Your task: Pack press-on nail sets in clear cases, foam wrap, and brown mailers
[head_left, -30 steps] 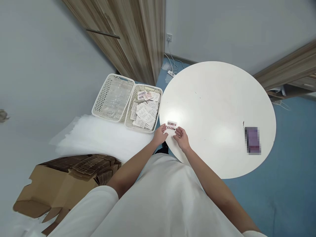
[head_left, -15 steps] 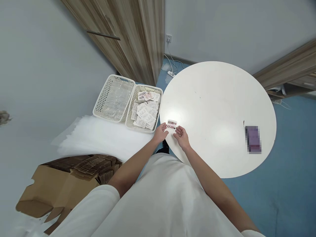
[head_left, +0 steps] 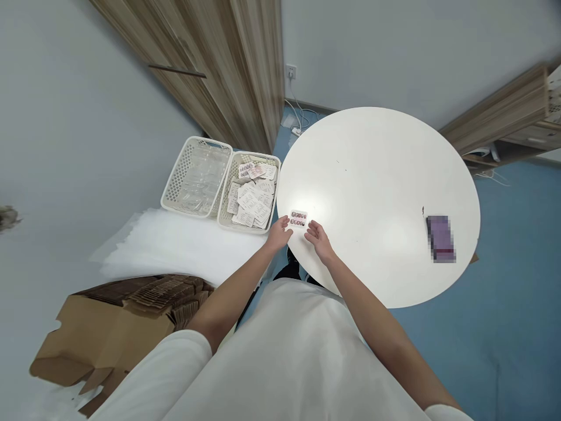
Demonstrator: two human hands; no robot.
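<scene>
A small white card (head_left: 298,219) bearing two rows of pink and dark oval pieces, which look like press-on nails, lies flat near the left edge of the round white table (head_left: 377,175). My left hand (head_left: 279,233) is at its left side, fingers apart and the fingertips close to the card's edge; whether they touch it I cannot tell. On the other side, my right hand (head_left: 320,240) is open with curved fingers, a small gap from the card. Neither hand grips anything.
Left of the table stand two white baskets: one basket (head_left: 222,221) with many similar cards, the other (head_left: 169,188) with clear plastic packets. White foam sheets (head_left: 175,242) and an open cardboard box (head_left: 100,333) are nearer me. A blurred purple object (head_left: 442,238) lies at the table's right.
The view has shifted slightly, so the table and baskets appear a little further left. Both hands stay beside the card, with little visible movement.
</scene>
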